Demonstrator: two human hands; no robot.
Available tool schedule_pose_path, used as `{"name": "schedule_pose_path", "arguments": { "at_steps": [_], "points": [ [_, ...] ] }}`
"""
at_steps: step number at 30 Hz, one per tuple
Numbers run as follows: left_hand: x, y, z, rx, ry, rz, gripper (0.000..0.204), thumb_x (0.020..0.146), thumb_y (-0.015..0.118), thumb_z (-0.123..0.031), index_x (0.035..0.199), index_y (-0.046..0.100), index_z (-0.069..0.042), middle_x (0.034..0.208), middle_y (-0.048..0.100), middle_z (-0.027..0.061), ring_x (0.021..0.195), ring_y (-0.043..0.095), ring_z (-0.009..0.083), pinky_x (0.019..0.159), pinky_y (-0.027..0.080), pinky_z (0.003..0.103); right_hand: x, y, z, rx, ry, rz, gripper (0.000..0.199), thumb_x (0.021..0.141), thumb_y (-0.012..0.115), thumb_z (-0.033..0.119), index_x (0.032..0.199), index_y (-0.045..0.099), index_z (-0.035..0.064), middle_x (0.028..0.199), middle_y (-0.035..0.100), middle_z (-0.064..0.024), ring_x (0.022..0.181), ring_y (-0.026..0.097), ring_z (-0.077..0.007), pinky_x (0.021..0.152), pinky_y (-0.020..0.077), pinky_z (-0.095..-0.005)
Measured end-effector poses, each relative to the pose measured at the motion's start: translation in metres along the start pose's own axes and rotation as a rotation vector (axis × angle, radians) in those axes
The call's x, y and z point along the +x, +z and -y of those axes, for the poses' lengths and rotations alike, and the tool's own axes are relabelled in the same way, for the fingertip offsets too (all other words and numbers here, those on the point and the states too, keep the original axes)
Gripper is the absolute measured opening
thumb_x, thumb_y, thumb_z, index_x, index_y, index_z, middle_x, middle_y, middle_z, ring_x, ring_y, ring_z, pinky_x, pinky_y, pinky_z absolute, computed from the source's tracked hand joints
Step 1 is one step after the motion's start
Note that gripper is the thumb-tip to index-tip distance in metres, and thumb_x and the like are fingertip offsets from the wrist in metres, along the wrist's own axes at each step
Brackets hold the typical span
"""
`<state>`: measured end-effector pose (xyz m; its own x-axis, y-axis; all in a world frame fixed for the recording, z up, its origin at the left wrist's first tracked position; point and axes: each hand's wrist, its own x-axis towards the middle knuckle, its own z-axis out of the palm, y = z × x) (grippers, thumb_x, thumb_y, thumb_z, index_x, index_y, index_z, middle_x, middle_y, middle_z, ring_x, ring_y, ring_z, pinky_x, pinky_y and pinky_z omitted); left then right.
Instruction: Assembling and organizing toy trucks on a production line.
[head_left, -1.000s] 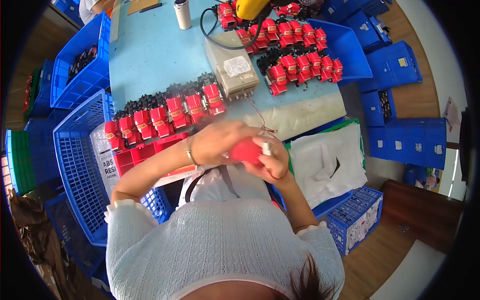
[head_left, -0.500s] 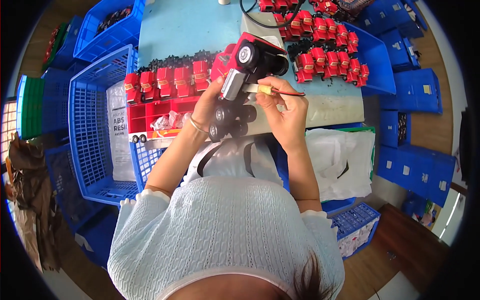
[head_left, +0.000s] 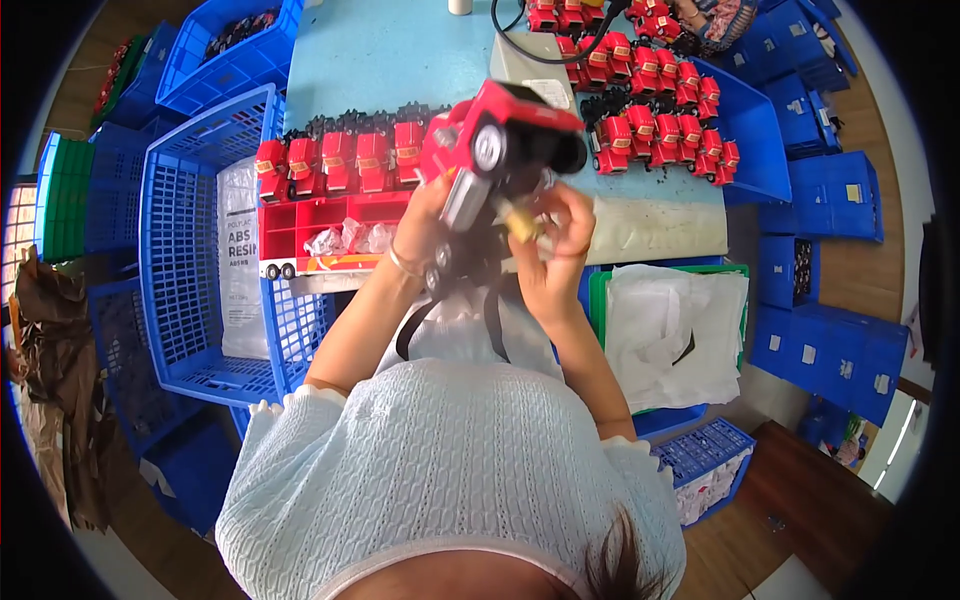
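A red toy truck (head_left: 500, 140) is held over the table's front edge, tilted so its dark underside, silver tank and wheels show. My left hand (head_left: 420, 220) is closed round the silver tank side of its chassis. My right hand (head_left: 560, 245) pinches a slim tool with a yellow band (head_left: 520, 222), close below the truck's underside. The tool is smeared by motion, and whether its tip touches the chassis cannot be told. Behind the left hand stands a row of red toy trucks (head_left: 338, 158) above a red tray (head_left: 285, 222) holding clear plastic wrapping.
More red toy trucks (head_left: 650, 130) stand in rows at the right of the blue table (head_left: 370, 60). A black cable (head_left: 535, 55) loops near a grey box (head_left: 525, 62). Blue crates (head_left: 160, 290) flank both sides. White sheets (head_left: 675, 330) lie in a green-rimmed tray at the right.
The right hand and tool have moved left and down, and the tool has turned. The held truck has shifted slightly right and down. The left hand keeps its grip.
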<state>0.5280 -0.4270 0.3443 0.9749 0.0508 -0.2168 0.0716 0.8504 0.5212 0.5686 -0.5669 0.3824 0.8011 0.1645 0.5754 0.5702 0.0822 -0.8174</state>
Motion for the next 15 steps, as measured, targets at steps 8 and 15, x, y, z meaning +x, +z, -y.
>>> {"name": "schedule_pose_path", "arguments": {
  "at_steps": [8, 15],
  "points": [
    [0.001, -0.025, 0.001, 0.408, 0.278, 0.22, 0.069, 0.077, 0.065, -0.042, 0.13, 0.035, -0.01, 0.117, 0.052, 0.008, 0.106, 0.053, 0.0201, 0.087, 0.045, 0.035, -0.019, -0.056, 0.019, -0.218, 0.25, 1.206, 0.023, 0.076, 0.064, 0.01, 0.097, 0.058, 0.0018, 0.089, 0.057, -0.005, 0.09, 0.055, -0.019, 0.064, 0.0473, -0.0311],
    [0.056, -0.031, 0.048, 0.116, -0.081, 0.096, 0.058, 0.088, 0.048, -0.044, 0.133, 0.031, -0.01, 0.124, 0.046, 0.0124, 0.112, 0.048, 0.0228, 0.095, 0.039, 0.037, 0.008, -0.027, -0.042, -0.829, -0.775, 1.068, 0.009, 0.069, 0.054, 0.013, 0.075, 0.058, 0.0073, 0.079, 0.053, -0.0025, 0.088, 0.053, -0.0169, 0.095, 0.0332, -0.0404]
  ]
}}
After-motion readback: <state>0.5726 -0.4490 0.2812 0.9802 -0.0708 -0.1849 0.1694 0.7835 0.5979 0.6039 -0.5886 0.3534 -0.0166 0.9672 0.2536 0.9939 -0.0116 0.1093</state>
